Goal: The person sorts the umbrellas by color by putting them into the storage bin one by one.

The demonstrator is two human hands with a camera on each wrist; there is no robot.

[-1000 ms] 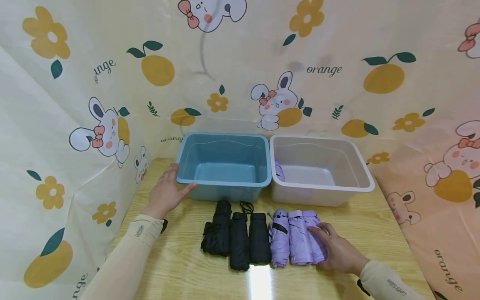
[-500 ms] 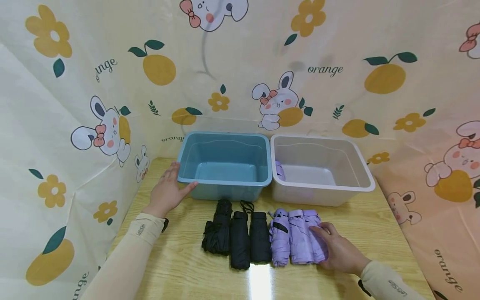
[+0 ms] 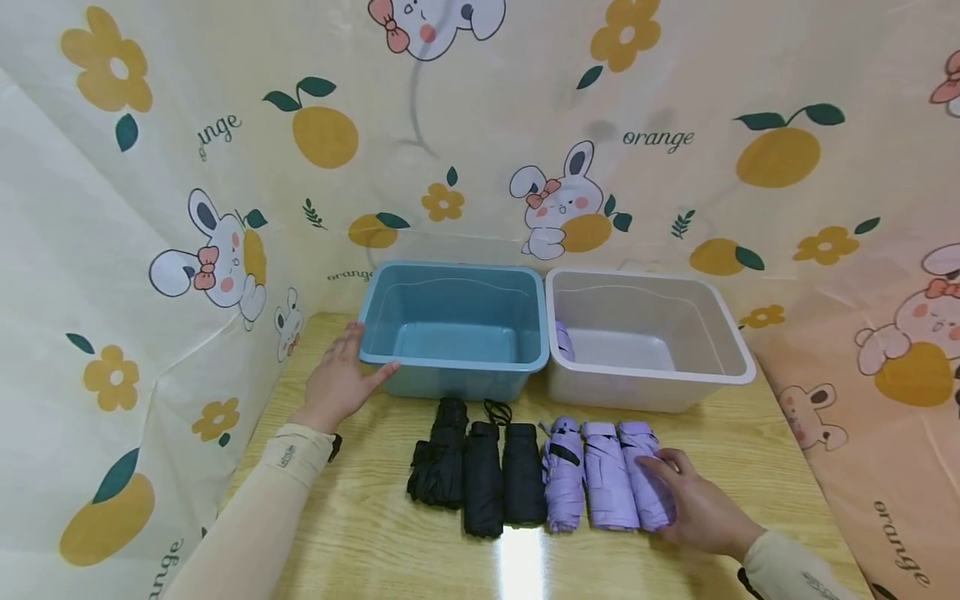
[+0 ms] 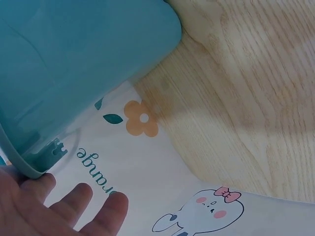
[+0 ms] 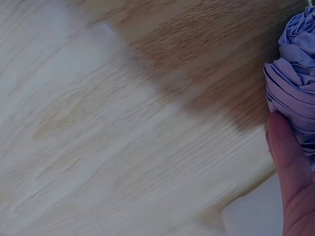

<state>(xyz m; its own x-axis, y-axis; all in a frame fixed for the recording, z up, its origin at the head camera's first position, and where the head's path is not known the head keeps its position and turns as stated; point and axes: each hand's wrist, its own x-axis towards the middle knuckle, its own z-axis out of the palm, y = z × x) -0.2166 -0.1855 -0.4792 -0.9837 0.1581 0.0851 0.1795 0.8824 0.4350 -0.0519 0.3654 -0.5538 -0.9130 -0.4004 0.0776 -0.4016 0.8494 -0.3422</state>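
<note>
Fingers [image 4: 110, 211] of the left hand [image 3: 339, 385] were loose and pretty straight at the corner of the blue bin [image 3: 450, 383], probably just steadying it. Three black umbrellas [image 3: 483, 479] lay in front, then two purple umbrellas [image 3: 609, 483], seemingly grouped by colour. The white bin [image 3: 630, 392] behind held something purple [image 3: 564, 340]. The right hand [image 3: 701, 504] gripped the end umbrella [image 3: 651, 497], also purple, on the table [image 3: 375, 525], around its middle, likely for balance.

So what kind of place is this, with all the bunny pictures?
Probably a little indoor work corner: a cream sheet printed with rabbits and oranges hangs behind a pale wood-grain table that holds a blue rectangular plastic bin.
</note>
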